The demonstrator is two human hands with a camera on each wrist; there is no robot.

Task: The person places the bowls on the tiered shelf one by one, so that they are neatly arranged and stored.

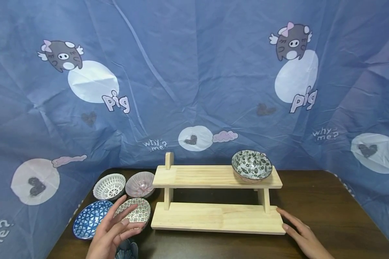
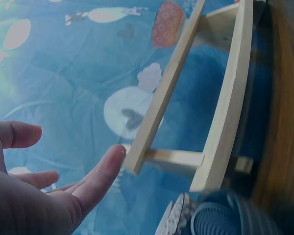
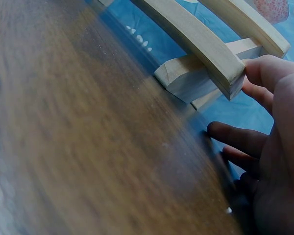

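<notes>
A two-tier wooden shelf (image 1: 214, 217) stands on the table. At its lower board's right end, my right hand (image 1: 303, 235) touches the wood with thumb and index finger; the right wrist view shows the thumb at the board's corner (image 3: 230, 81), the other fingers free. My left hand (image 1: 105, 235) is in the air above the bowls on the left, fingers spread, holding nothing. Partly behind it are a blue-and-white bowl (image 1: 87, 221) and a small-patterned bowl (image 1: 141, 212). A floral bowl (image 1: 251, 165), reddish outside, sits on the upper board's right end.
Behind these stand a white-and-grey bowl (image 1: 109, 186) and a pink-striped bowl (image 1: 139, 184). A dark blue-grey ridged bowl (image 1: 133, 248) is partly hidden below the left hand. A blue printed cloth (image 1: 194, 72) hangs behind the dark wooden table (image 1: 337, 212).
</notes>
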